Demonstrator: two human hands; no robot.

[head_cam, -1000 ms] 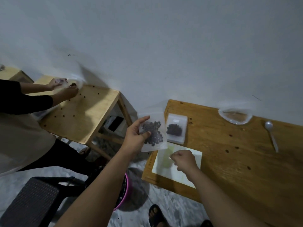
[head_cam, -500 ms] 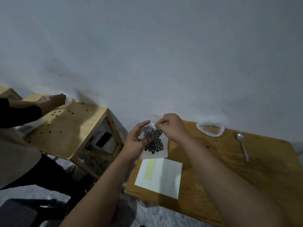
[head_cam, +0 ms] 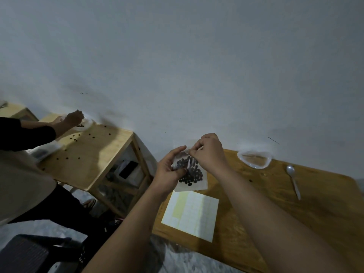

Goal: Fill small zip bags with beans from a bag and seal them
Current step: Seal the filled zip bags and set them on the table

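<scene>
both hands hold the small clear zip bag of dark beans (head_cam: 190,175) above the wooden table (head_cam: 275,209) edge, left hand (head_cam: 169,171) gripping its side, right hand (head_cam: 208,152) pinching the top strip; prob light, floppy, slick, so best held by the edges w/ fingertips.

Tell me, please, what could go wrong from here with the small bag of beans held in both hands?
1. The small bag is held near the table edge; if the left hand or right hand slips, beans may drop to the floor.
2. Beans sit close to the right hand's pinch, so one might catch in the zip and leave it open.
</scene>
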